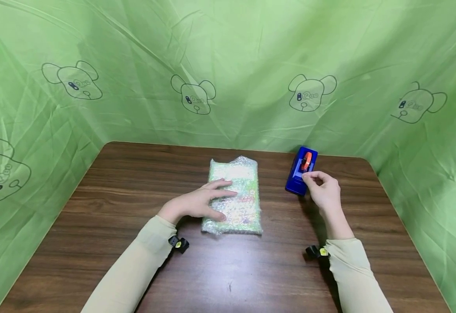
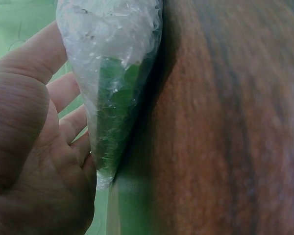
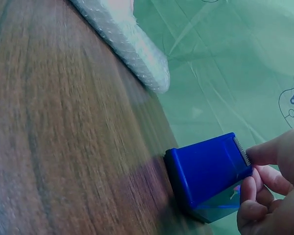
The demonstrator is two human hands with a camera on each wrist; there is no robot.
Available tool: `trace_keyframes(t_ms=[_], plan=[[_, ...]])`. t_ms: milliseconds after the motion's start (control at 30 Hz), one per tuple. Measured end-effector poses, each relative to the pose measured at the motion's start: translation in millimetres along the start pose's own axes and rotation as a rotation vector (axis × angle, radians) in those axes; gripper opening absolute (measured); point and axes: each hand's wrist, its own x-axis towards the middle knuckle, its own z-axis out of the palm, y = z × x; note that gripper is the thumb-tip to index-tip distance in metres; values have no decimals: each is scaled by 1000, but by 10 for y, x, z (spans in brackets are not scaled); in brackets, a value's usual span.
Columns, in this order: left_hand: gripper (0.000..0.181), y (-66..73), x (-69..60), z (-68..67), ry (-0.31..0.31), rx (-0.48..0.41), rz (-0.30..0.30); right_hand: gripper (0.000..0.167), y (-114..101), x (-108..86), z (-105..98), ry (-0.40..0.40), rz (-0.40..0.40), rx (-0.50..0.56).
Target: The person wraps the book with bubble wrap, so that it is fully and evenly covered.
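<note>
A flat package in bubble wrap [image 1: 247, 174], with green printing showing through, lies at the middle of the table. My left hand [image 1: 198, 202] rests on its left side, fingers spread and fairly straight. In the left wrist view, the palm [image 2: 34, 127] faces the bubble-wrapped edge. To the right stands a blue tape dispenser [image 1: 296, 184] with an orange roll [image 1: 307, 161] in it. My right hand [image 1: 326, 191] pinches with thumb and forefinger at the dispenser's toothed cutter [image 3: 242, 151], where the tape end sits. The tape itself is barely visible there.
The brown wood-grain table [image 1: 126, 191] has rounded far corners. Green cloth [image 1: 247, 56] printed with animal-head outlines hangs behind it and on both sides. A black strap device sits at each wrist, one at the left [image 1: 179, 244], one at the right [image 1: 315, 252].
</note>
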Motion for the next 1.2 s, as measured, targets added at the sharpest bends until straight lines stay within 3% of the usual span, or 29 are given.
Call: trace_keyframes(t_ms=[533, 933, 1200], plan=[[76, 16, -3, 16, 0, -9, 4, 24, -100, -57, -19, 40, 24, -12], [76, -11, 3, 10, 3, -7, 9, 30, -196, -132, -92, -47, 78, -12], [77, -15, -6, 12, 1, -11, 14, 29, -253, -285, -138, -85, 37, -127]])
